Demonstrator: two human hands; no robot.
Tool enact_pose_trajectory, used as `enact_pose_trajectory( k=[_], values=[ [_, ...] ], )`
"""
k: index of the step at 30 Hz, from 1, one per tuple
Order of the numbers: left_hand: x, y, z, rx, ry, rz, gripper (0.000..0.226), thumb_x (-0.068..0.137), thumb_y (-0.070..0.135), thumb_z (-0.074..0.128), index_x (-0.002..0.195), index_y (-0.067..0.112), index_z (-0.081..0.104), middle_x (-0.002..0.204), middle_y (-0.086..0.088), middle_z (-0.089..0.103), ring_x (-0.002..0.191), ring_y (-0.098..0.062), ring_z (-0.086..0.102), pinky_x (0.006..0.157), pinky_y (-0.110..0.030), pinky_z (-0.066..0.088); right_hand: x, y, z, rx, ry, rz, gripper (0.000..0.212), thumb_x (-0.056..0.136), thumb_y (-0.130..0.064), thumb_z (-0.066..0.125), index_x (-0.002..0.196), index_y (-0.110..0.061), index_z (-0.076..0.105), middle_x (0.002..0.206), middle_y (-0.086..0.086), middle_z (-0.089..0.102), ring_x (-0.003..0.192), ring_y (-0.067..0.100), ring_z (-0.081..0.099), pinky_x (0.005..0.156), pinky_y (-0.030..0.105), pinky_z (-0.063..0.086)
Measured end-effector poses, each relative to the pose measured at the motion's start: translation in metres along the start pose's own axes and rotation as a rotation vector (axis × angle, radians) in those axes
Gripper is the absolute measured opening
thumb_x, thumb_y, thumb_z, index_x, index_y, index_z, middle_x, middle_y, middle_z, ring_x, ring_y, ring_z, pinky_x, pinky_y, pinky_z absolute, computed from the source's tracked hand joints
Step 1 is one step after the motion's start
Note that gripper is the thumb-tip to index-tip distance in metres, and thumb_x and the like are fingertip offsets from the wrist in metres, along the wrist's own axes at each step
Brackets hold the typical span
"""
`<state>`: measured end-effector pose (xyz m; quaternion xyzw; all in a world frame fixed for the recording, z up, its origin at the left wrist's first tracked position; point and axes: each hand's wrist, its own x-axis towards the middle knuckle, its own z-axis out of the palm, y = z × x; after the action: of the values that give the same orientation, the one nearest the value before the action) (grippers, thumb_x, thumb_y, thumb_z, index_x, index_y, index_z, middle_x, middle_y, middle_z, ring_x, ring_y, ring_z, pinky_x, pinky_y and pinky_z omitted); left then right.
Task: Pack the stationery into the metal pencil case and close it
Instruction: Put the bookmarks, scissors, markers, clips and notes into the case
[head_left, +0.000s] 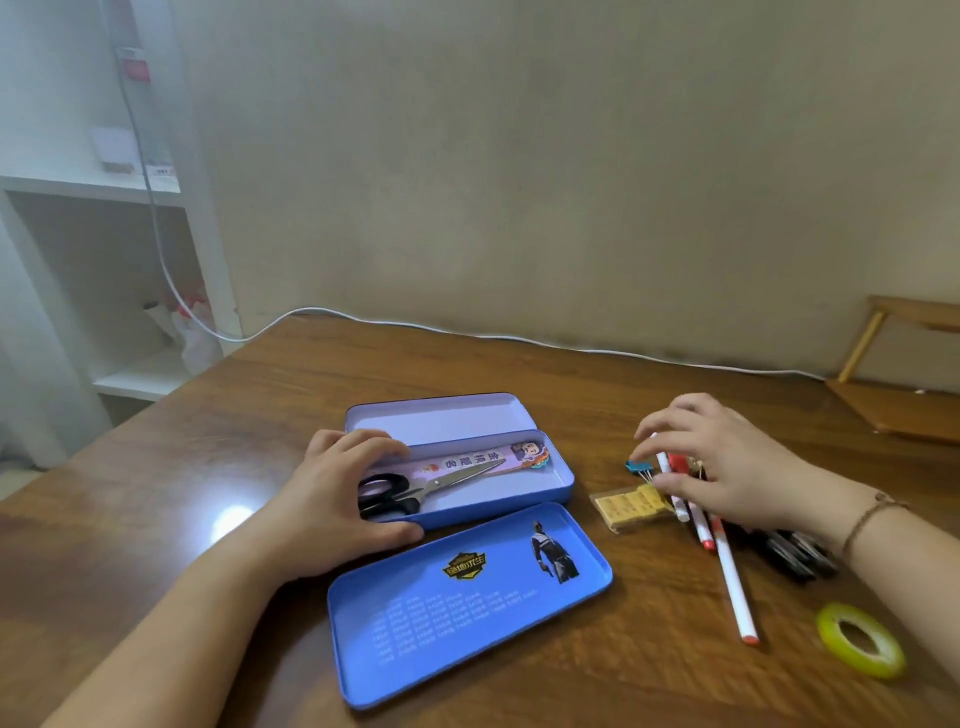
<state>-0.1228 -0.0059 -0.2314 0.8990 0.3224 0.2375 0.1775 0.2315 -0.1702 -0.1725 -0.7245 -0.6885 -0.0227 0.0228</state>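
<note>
Lid (467, 608): detached, inside up on the tabletop (208, 441).
Left hand (337, 499): grips the pencil case's left end.
Pencil case (563, 486): open, holding scissors (421, 488) and a ruler (483, 460).
Right hand (727, 467): fingers loosely spread over pens (730, 577), clips and eraser (631, 506).
Tape roll (860, 647): far right.

left hand (337, 499): bare, no rings or watch visible | left forearm (171, 629): bare, no sleeve in view | right hand (727, 467): bare, short plain nails | right wrist (867, 519): thin brown braided cord bracelet with a small knot | right forearm (914, 566): bare, no sleeve in view
</note>
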Motion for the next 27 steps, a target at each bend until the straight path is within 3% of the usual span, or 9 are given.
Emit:
enact_pose_trajectory(
  k=[5,9,11,13,17,20,23,27],
  values=[
    [-0.002,0.004,0.000,-0.023,-0.011,0.001,0.089,0.050,0.076,0.065,0.130,0.038,0.051,0.127,0.028,0.046,0.124,-0.005,0.028,0.102,-0.018,0.027,-0.005,-0.009,0.008,-0.158,-0.113,-0.032,0.046,0.090,-0.055,0.050,0.136,-0.048,0.044,0.134,-0.024,0.036,0.127,0.006,0.023,0.106,0.030,0.029],
    [-0.002,0.004,-0.001,-0.039,-0.015,-0.001,0.092,0.049,0.077,0.066,0.131,0.038,0.051,0.126,0.034,0.043,0.125,-0.005,0.028,0.101,-0.016,0.027,-0.002,-0.009,0.008,-0.100,-0.186,0.007,0.049,0.091,-0.056,0.048,0.139,-0.048,0.041,0.134,-0.022,0.036,0.122,0.005,0.023,0.108,0.032,0.028],
    [-0.002,0.004,-0.002,-0.051,-0.024,0.005,0.100,0.044,0.085,0.066,0.131,0.039,0.050,0.127,0.037,0.041,0.126,-0.002,0.027,0.101,-0.015,0.027,-0.005,-0.007,0.007,-0.041,-0.264,0.029,0.049,0.091,-0.058,0.047,0.139,-0.051,0.037,0.133,-0.025,0.033,0.123,0.004,0.021,0.109,0.033,0.028],
    [-0.002,0.004,-0.003,-0.057,-0.027,0.015,0.104,0.041,0.093,0.059,0.131,0.041,0.049,0.127,0.039,0.040,0.125,0.000,0.025,0.102,-0.017,0.028,-0.010,-0.004,0.005,-0.001,-0.236,0.045,0.047,0.092,-0.056,0.045,0.138,-0.051,0.038,0.131,-0.027,0.033,0.125,0.003,0.022,0.109,0.034,0.029],
    [-0.002,0.007,-0.003,-0.057,-0.014,0.025,0.090,0.049,0.077,0.065,0.130,0.043,0.047,0.126,0.040,0.039,0.126,-0.001,0.026,0.101,-0.016,0.028,-0.022,0.014,0.002,0.125,0.002,0.141,0.031,0.096,-0.041,0.048,0.126,-0.044,0.053,0.123,-0.023,0.048,0.124,0.005,0.032,0.106,0.037,0.035],
    [-0.002,0.007,-0.001,-0.065,-0.008,0.044,0.087,0.051,0.075,0.065,0.130,0.044,0.046,0.125,0.041,0.039,0.127,0.002,0.025,0.099,-0.008,0.026,-0.033,0.021,0.006,0.202,0.134,0.156,0.025,0.095,-0.028,0.054,0.117,-0.038,0.063,0.118,-0.020,0.053,0.120,0.005,0.038,0.102,0.033,0.039],
    [-0.002,0.008,0.001,-0.089,-0.025,0.057,0.089,0.051,0.075,0.068,0.131,0.040,0.049,0.127,0.039,0.041,0.129,0.007,0.023,0.099,0.001,0.023,-0.040,0.016,0.008,0.167,0.131,0.065,0.027,0.091,-0.021,0.061,0.108,-0.041,0.065,0.116,-0.022,0.055,0.118,0.000,0.040,0.096,0.024,0.039],
    [-0.004,0.010,-0.001,-0.085,-0.071,0.082,0.097,0.050,0.088,0.063,0.133,0.041,0.048,0.128,0.038,0.042,0.132,0.004,0.024,0.103,-0.009,0.027,-0.054,0.013,0.006,-0.033,0.056,-0.121,0.026,0.077,-0.019,0.068,0.086,-0.043,0.065,0.111,-0.023,0.054,0.114,0.001,0.044,0.088,0.028,0.051]
  ],
)
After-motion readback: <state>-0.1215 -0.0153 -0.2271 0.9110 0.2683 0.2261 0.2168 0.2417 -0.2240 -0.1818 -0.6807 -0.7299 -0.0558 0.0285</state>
